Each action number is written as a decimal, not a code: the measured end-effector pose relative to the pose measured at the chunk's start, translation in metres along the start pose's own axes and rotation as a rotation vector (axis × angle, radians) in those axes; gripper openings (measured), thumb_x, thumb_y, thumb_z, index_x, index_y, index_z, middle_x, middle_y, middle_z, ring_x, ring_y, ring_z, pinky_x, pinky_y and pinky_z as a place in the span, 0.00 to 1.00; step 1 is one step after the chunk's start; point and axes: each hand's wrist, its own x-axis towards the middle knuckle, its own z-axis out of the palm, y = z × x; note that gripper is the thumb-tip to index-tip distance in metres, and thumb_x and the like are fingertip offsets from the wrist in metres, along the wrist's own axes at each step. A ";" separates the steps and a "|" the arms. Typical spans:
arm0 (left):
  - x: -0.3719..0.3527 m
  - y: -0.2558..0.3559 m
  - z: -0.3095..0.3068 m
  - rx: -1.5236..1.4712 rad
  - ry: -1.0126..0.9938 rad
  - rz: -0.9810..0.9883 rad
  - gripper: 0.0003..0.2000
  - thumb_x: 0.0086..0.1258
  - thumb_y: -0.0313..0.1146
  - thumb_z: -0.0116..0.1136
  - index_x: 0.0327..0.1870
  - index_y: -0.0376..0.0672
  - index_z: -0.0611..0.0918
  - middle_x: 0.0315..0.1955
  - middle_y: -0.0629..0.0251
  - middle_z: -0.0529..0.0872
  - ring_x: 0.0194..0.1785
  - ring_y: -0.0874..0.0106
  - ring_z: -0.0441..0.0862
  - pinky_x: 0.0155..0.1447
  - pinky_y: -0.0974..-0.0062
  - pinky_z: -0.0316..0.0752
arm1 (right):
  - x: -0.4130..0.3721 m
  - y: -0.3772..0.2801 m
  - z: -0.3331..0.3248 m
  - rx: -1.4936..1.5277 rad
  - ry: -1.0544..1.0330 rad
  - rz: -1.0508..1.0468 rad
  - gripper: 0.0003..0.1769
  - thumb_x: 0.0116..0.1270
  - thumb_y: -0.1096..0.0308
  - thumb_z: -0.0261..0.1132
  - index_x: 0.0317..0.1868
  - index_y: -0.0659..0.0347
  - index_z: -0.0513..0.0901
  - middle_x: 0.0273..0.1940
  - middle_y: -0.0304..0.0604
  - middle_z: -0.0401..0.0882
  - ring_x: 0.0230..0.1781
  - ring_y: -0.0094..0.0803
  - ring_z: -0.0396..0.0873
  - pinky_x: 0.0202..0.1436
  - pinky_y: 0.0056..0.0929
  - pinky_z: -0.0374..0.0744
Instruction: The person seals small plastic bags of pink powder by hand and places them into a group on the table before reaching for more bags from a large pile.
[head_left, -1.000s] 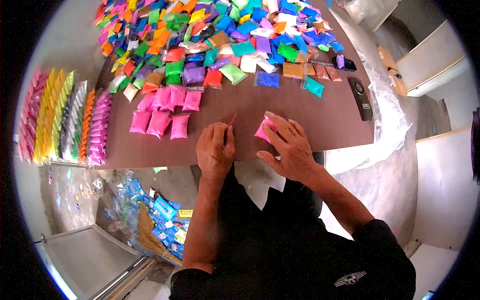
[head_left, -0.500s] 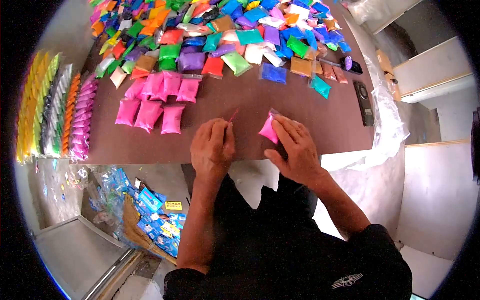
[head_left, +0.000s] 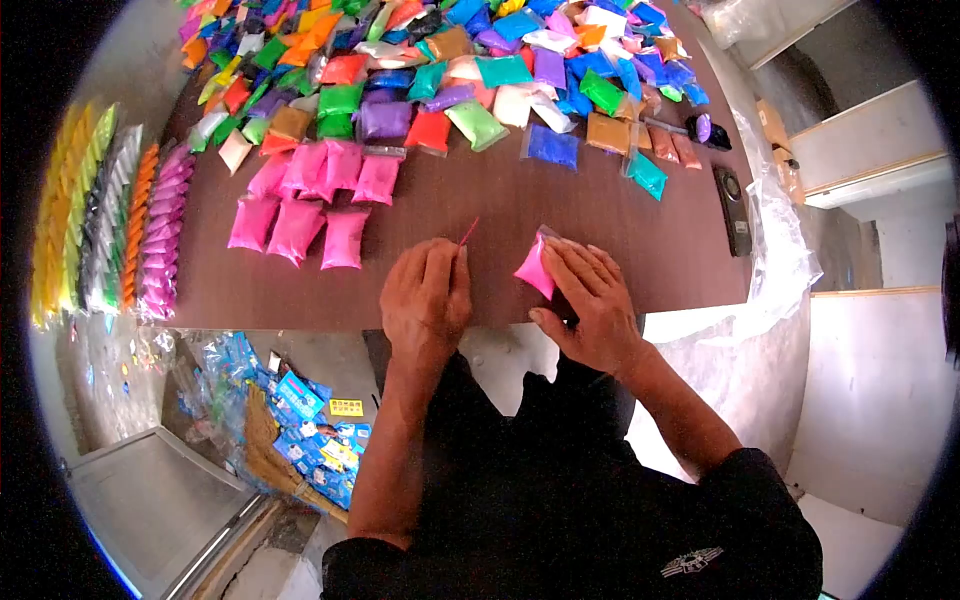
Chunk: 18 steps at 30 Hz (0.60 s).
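While the right hand is pressing a small pink powder-filled plastic packet onto the brown wooden table near its front edge, fingers loosely spread over it, the left hand is curling almost closed beside it, pinching a thin red strip that is sticking up from the fingertips. Judging by the layout, the pink batch is coming along. Seven matching pink packets are lying in two rows toward the front left, four behind and three in front, making eight with the one being held. A mixed-colour heap of packets is crowding the far edge, too many to count, so most of the work is probably waiting. One flat black device is lying by the right edge.
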 end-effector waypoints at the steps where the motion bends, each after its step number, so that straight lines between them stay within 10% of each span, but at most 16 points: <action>1: 0.000 0.000 0.000 0.004 0.007 0.003 0.06 0.67 0.25 0.70 0.41 0.40 0.84 0.40 0.56 0.89 0.45 0.54 0.88 0.49 0.61 0.83 | 0.003 0.002 -0.001 -0.011 0.007 -0.015 0.38 0.66 0.51 0.73 0.70 0.67 0.77 0.72 0.55 0.75 0.75 0.50 0.72 0.79 0.53 0.63; 18: 0.001 0.001 -0.001 -0.034 0.015 -0.011 0.05 0.67 0.25 0.69 0.39 0.40 0.84 0.40 0.56 0.89 0.43 0.54 0.88 0.47 0.62 0.83 | 0.018 -0.005 -0.001 -0.035 -0.004 -0.032 0.43 0.69 0.43 0.70 0.71 0.70 0.73 0.73 0.59 0.72 0.74 0.54 0.70 0.79 0.54 0.64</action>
